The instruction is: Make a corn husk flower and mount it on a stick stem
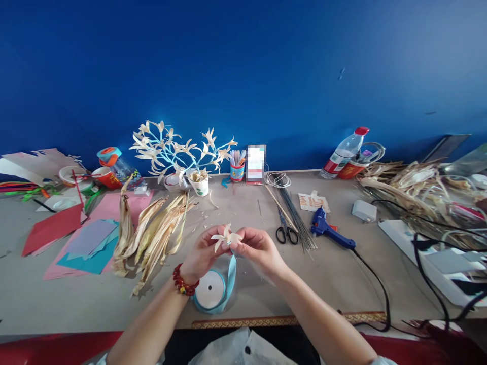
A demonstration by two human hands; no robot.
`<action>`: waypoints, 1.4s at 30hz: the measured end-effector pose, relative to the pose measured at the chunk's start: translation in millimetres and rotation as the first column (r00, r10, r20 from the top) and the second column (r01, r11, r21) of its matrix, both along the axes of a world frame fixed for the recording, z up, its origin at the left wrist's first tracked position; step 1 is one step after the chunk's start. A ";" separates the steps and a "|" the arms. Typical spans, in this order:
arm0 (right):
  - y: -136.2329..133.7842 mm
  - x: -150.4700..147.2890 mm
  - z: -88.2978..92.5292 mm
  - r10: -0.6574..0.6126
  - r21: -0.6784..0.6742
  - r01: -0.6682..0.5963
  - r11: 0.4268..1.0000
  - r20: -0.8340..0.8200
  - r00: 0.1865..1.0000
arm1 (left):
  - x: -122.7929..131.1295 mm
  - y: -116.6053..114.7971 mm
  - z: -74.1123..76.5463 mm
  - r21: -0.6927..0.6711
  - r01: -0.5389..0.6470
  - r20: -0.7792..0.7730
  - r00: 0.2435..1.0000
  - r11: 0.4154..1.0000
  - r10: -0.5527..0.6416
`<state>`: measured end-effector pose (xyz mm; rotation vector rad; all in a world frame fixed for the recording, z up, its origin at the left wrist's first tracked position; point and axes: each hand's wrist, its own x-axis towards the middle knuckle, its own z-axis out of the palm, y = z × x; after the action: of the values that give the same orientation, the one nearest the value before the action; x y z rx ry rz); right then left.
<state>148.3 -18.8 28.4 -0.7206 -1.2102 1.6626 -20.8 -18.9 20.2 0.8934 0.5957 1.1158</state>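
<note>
Both hands meet over the middle of the table around a small cream husk flower (227,236). My left hand (203,255), with a red bead bracelet on its wrist, is closed on the flower from the left. My right hand (255,249) pinches it from the right, where a light blue ribbon (231,268) runs down to a ribbon spool (211,290) lying on the table under my hands.
Dried corn husks (152,233) and coloured paper sheets (81,238) lie at left. Scissors (286,233), thin wires (299,218) and a blue glue gun (329,230) lie at right. A finished flower branch (178,149) stands in a cup at the back.
</note>
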 end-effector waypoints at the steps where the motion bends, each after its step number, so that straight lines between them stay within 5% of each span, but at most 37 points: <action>1: -0.2 0.2 2.3 0.040 -0.016 -0.041 0.999 -0.019 0.999 | -0.4 0.6 1.4 0.013 0.022 0.006 1.000 1.000 -0.022; 7: -1.7 -2.0 5.6 0.075 -0.044 -0.079 0.996 -0.081 0.994 | 1.9 1.4 6.4 0.030 0.025 0.035 0.999 0.999 -0.026; 16: -3.3 -3.6 0.5 -0.272 0.296 0.211 0.932 0.183 0.945 | 14.9 -4.6 -1.8 -0.102 -0.235 0.041 0.970 0.967 0.240; 21: -3.1 -3.7 5.6 -0.354 0.379 0.251 0.891 0.232 0.906 | 16.8 -6.9 -3.0 -0.091 -0.253 0.052 0.965 0.963 0.258; 42: -1.5 -1.2 -3.5 -0.226 0.209 0.198 0.958 0.120 0.967 | 17.6 -8.0 -0.3 0.088 -0.270 -0.001 0.963 0.959 0.271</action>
<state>147.2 -20.2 24.9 -0.8261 -1.3259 1.3130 -3.1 -27.0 19.9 0.9133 0.6995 1.3924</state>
